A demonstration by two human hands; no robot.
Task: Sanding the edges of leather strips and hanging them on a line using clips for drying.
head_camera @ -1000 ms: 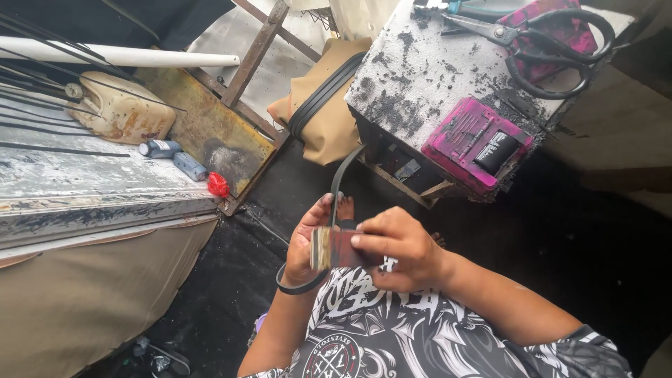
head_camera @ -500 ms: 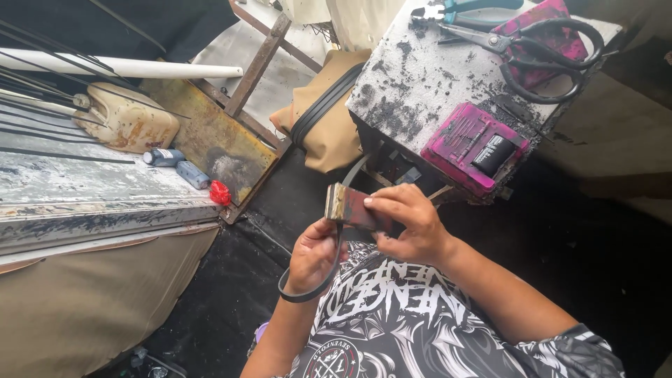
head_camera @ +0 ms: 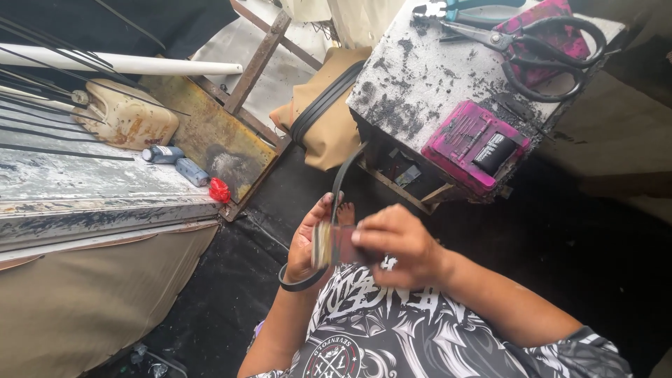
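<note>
Since 0.5 s ago both hands dropped lower w/ the small flat brown block (head_camera: 334,245); left hand (head_camera: 308,241) grip clasps its edge, right hand (head_camera: 395,245) grip pinches it from the front, thin black rubber strip (head_camera: 336,196) looping up btwn them. Magenta plastic box w/ black label (head_camera: 476,145) sits at the soot-speckled white surface (head_camera: 420,77) edge, black scissors (head_camera: 546,49) behind. Cream jug (head_camera: 126,119), small red cap (head_camera: 219,190) left; black floor.

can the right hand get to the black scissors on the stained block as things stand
Probably not straight away: the right hand is gripping a small block with the left hand. The scissors lie uncovered ahead.
</note>
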